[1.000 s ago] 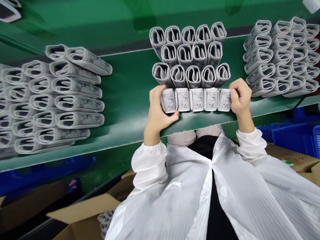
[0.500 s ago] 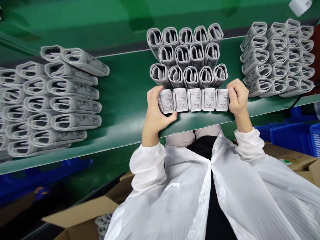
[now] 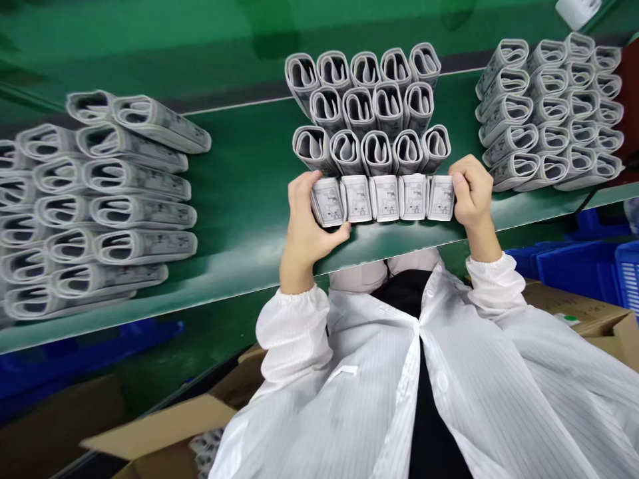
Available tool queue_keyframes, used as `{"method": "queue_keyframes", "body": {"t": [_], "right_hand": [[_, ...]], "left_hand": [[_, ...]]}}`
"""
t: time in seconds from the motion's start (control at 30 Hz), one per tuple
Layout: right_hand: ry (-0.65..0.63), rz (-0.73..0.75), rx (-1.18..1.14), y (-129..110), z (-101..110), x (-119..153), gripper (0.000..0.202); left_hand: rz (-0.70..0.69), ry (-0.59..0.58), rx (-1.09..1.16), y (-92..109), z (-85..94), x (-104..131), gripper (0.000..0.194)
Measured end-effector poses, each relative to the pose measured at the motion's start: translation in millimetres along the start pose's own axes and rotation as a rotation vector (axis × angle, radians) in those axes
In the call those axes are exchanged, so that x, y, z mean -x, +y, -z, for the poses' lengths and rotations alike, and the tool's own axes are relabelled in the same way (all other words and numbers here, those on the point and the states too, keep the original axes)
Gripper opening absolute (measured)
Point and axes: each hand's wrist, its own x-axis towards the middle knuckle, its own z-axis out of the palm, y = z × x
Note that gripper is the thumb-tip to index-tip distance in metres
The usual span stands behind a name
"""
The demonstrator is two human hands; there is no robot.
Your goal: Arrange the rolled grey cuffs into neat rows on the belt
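Note:
My left hand [image 3: 305, 233] and my right hand [image 3: 472, 193] press in from the two ends of a front row of folded grey printed bundles [image 3: 385, 198]. The row stands side by side, with small drawings on the faces turned toward me. My left fingers reach over the leftmost bundle [image 3: 328, 201], its thumb below. At the other end, the right fingers curl against the rightmost bundle [image 3: 440, 198]. Behind this row lie more rows of the same bundles [image 3: 375, 150], their rolled ends facing up. What they are made of I cannot tell.
On the green table [image 3: 244, 173], a stack of folded bundles [image 3: 144, 178] lies to the left and another stack [image 3: 554, 106] to the right. Below the table edge are an open cardboard box [image 3: 164, 426], another box [image 3: 574, 309] and blue bins [image 3: 579, 269]. A white object [image 3: 578, 10] sits at upper right.
The view has shifted slightly, so everything on the table appears a little further left. Both hands keep the same hold on the front row.

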Motion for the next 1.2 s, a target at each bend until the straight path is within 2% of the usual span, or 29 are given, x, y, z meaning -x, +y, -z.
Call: {"method": "queue_keyframes", "body": {"t": [0.17,0.33,0.5,0.63,0.87,1.2], "right_hand": [[0.020,0.064,-0.068,4,-2,2,0.047],[0.002,0.019,-0.083,8,-3,4,0.054],[0.040,0.093,-0.046,5,-3,1,0.052],[0.023,0.057,-0.080,7,-3,2,0.056],[0.048,0.131,-0.058,1,-3,-1,0.047],[0.016,0.056,-0.034,4,-3,0,0.058]], "left_hand": [[0.027,-0.012,0.017,6,1.8,0,0.101],[-0.012,0.008,0.000,2,0.7,0,0.103],[0.009,-0.007,-0.045,4,1.9,0,0.100],[0.018,-0.003,-0.019,5,2.4,0,0.099],[0.001,0.007,0.002,3,2.2,0,0.101],[-0.007,0.023,0.007,-4,-0.3,1,0.109]]}}
